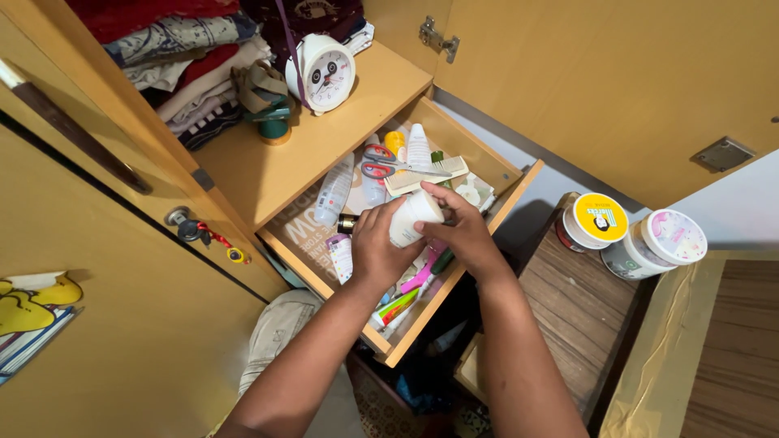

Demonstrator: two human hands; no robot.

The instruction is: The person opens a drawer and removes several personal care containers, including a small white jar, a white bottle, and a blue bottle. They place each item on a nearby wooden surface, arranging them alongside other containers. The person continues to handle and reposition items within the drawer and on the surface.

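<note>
Two hands close on one white bottle [414, 217] above the open drawer [519, 180]. Left hand [377, 247] wraps the lower body of the bottle, fingers curled round it. Right hand [462, 231] grips the upper end, fingers over the top, thumb side toward the camera. Bottle is held clear of the drawer contents, roughly mid-drawer. Long axis runs lower left to upper right, the broad white end pointing up and right toward the drawer's back corner. Cap end is covered by the right hand; which end carries the cap cannot be told.

Drawer contents behind the hands: scissors [388, 169] with red-and-blue handles lying on a pale comb [426, 176], a tall white bottle [419, 146], a yellow-capped bottle [395, 142], a clear bottle [333, 193] lying flat. Below the wrists, a pink item and a green-and-red tube [396, 307] are partly hidden by the forearms; kinds not clear.

Shelf above: panda-faced alarm clock [324, 73], green tape roll [274, 126], folded clothes [187, 61] cut off by the top edge. Right of drawer, two lidded tubs [631, 234] on a wooden surface. Keys [199, 233] hang in the left door's lock.
</note>
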